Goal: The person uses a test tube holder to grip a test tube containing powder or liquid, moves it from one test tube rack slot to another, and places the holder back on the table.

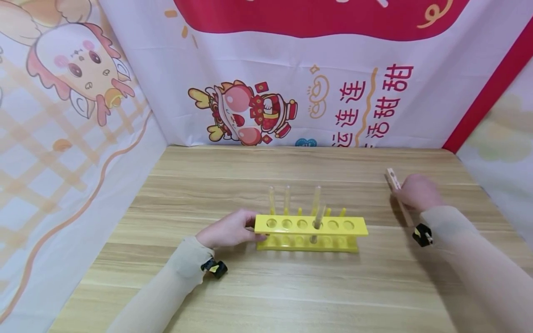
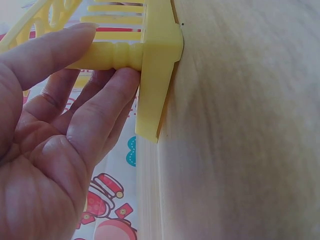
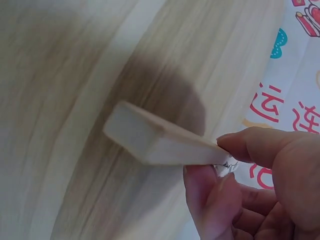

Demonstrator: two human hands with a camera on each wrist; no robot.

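Observation:
A yellow test tube rack (image 1: 310,225) stands on the table. My left hand (image 1: 228,230) grips its left end; in the left wrist view, the thumb and fingers (image 2: 107,107) are round the rack's end post (image 2: 107,55). One clear test tube (image 1: 319,217) leans in a hole of the front row. Behind it, several pegs line the back, and three clear tubes (image 1: 287,199) stand there upright. Off to the right, my right hand (image 1: 418,192) pinches a wooden test tube clamp (image 3: 165,142) near its metal spring, lifted over the table. The clamp's far end (image 1: 392,175) points away from me.
The wood-grain table (image 1: 291,296) runs back to a printed cloth (image 1: 266,60) hanging behind it. More cloth hangs at the left (image 1: 75,152) and right (image 1: 499,129). Dark devices (image 1: 214,267) are strapped to both wrists.

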